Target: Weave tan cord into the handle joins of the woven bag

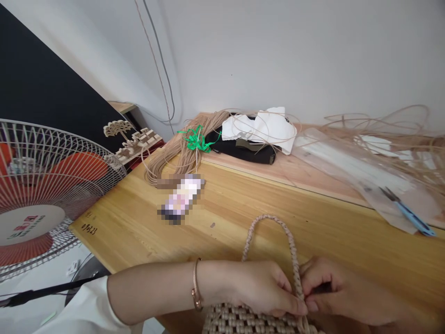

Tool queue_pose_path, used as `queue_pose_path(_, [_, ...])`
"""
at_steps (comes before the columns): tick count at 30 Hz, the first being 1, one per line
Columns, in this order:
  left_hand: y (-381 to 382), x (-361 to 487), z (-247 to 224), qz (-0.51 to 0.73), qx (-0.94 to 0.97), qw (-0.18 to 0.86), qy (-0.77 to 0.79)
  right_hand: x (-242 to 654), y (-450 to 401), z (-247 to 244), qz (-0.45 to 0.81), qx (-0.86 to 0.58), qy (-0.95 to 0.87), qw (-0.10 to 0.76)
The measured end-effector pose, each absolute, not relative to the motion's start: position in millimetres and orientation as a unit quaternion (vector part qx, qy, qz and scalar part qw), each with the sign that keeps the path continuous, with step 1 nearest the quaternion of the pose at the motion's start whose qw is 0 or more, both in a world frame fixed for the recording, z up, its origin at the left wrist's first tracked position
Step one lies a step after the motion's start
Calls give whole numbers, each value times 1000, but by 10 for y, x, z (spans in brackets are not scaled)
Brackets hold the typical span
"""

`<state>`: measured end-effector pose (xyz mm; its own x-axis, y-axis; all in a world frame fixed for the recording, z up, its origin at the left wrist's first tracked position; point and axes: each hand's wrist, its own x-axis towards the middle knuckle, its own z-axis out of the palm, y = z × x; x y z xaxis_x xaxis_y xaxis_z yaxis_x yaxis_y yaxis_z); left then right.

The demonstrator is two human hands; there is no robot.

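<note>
A woven beige bag (243, 321) shows at the bottom edge, its braided handle (267, 218) arching up over the wooden table. My left hand (267, 290) reaches in from the left, a bracelet on its wrist, with thumb and fingers closed on the base of the handle at its right side. Close against it, my right hand (327, 290) pinches at the same spot from the right. The strand between its fingertips is mostly hidden.
A wooden table (139, 232) carries a blurred phone-like object (182, 199), a cord bundle (167, 162) with green ties (198, 139), a black pouch (257, 152), white paper (259, 127), plastic wrap (347, 162) and blue-handled snips (413, 218). A fan (52, 195) stands left.
</note>
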<state>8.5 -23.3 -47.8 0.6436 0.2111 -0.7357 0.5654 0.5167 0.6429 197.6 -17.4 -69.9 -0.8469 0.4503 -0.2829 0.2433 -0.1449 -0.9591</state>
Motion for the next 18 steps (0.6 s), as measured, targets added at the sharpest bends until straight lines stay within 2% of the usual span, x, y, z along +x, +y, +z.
queue_pose_path(18, [164,-42,-624,-76,671,684,278,2083,-150,-1050,688,-291,-656,113])
